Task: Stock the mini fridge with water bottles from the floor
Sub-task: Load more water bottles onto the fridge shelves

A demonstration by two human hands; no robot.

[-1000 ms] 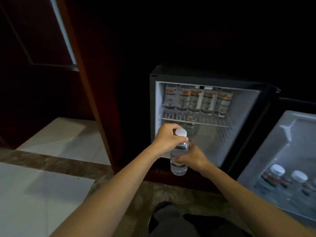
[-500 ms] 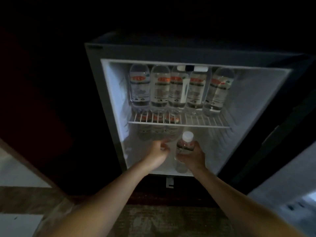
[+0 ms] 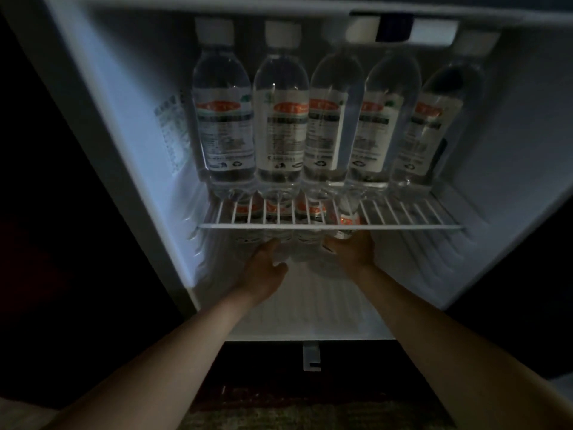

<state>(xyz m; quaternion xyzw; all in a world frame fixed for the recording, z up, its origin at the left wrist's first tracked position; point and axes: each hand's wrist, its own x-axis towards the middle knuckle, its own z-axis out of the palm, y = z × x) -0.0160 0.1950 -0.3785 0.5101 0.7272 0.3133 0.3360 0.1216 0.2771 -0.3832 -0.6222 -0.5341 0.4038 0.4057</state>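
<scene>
Mini fridge (image 3: pixel 130 144) stands open, and stocking looks well advanced. The wire shelf (image 3: pixel 403 226) is the landmark: on top of it stands a row of five water bottles (image 3: pixel 280 125), upright, side by side, filling most of its width, with white caps near the fridge ceiling. Below the wire shelf, at the back of the lower compartment, more bottles (image 3: pixel 310 240) show dimly through the grid, about three, exact count unclear. The right hand (image 3: pixel 352 248) is just under the shelf's front edge, closed around the lower body of one bottle (image 3: pixel 347 220) whose orange label shows through the wires; it sits at the right end of that lower group, not yet let go. The left hand (image 3: pixel 266 268) is also under the shelf, fingers loosely curled against the lower bottles, gripping nothing that I can make out, probably steadying them. Judgement: top row done, bottom row being filled; free space remains right of the held bottle. Floor supply is out of view, so the remaining count is unknown.
</scene>
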